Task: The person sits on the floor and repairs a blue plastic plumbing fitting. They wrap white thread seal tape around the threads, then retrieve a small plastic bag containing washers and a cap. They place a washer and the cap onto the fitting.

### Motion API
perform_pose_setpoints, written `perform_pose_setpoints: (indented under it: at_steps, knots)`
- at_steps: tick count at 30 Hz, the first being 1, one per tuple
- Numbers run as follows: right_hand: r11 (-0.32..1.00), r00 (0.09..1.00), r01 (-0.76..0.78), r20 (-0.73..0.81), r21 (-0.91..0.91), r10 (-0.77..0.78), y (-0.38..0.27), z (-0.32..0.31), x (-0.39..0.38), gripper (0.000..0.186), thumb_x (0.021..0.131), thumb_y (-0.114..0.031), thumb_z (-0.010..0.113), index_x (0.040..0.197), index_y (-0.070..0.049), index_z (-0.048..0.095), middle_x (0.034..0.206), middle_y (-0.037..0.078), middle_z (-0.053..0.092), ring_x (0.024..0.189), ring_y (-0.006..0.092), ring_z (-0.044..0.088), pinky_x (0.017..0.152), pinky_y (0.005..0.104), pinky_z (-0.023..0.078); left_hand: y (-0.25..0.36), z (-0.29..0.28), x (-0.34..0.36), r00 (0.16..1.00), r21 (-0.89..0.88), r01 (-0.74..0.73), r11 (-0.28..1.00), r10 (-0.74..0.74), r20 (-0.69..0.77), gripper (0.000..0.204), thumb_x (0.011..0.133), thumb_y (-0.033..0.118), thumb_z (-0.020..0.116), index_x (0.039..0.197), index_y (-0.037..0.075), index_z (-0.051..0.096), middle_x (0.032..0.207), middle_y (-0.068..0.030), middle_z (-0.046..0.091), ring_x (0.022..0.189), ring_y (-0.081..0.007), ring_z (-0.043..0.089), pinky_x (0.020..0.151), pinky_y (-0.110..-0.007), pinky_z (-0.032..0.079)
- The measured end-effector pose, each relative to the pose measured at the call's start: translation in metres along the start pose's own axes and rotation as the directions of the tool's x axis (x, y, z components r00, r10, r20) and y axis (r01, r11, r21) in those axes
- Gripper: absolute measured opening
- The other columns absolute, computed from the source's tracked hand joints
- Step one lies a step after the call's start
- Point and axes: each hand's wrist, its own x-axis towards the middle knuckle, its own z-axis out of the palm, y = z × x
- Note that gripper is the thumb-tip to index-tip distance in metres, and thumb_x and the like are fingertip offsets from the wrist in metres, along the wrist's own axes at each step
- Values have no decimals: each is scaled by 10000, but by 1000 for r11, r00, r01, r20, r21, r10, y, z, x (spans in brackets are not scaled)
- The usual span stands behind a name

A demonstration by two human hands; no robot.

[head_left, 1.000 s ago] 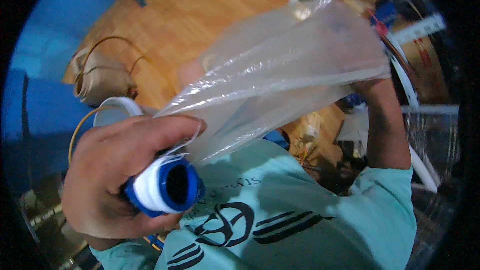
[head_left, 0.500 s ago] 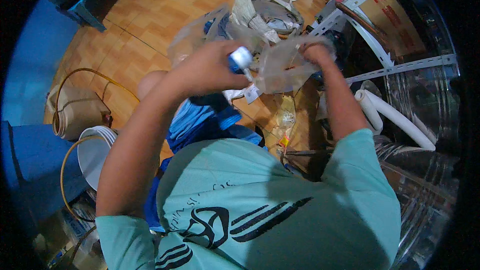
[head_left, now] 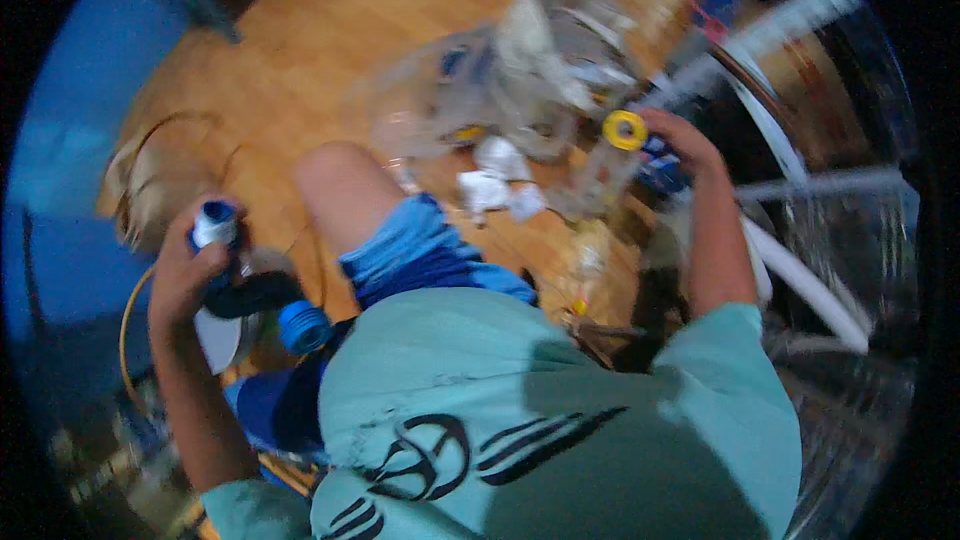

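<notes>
Out to the left, my left hand is closed around a small blue-and-white bottle, its blue top pointing up. Right beside that hand, over my lap, a ribbed blue cap shows at the end of a dark, blurred object; whether the hand touches it I cannot tell. My right hand is closed at the neck of a clear plastic bottle with a yellow ring at its mouth. Motion smears the fingers of both hands.
Clear plastic bags and a white sack lie on the tiled floor ahead, with crumpled white paper nearer. A metal shelf frame and white tubes stand at right. A beige jerrycan sits at left.
My left hand has swung left and nearer with the blue-and-white bottle. My right hand has moved slightly right and nearer; the yellow-ringed bottle now shows by it instead of a clear plastic blur.
</notes>
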Motion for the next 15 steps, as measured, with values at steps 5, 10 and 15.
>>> perform_pose_setpoints:
  at_steps: [5,10,15]
  knots:
    - [930,984,148,46,337,-174,-54,29,-11,527,870,-324,627,1300,-36,525,1103,72,647,799,138,632,628,260,526,-35,-18,-31,999,-162,-32,986,25,-44,396,796,302,772,1069,69,605,885,-15,640,775,-115,609,671,-285,519]
    - [875,908,267,200,404,-369,-132,97,34,514,875,-330,632,1286,-43,517,1001,64,617,710,145,595,616,279,503,-105,-6,-63,984,-332,73,940,-122,-130,339,824,220,760,1084,72,601,865,-8,642,791,-117,615,683,-306,528]
    - [928,875,308,321,210,-363,-215,191,98,428,898,-339,643,1227,-83,545,949,43,600,701,138,587,606,273,480,-183,10,-102,910,-145,127,981,-173,-376,294,823,185,765,1042,75,602,846,16,613,758,-98,601,688,-280,508]
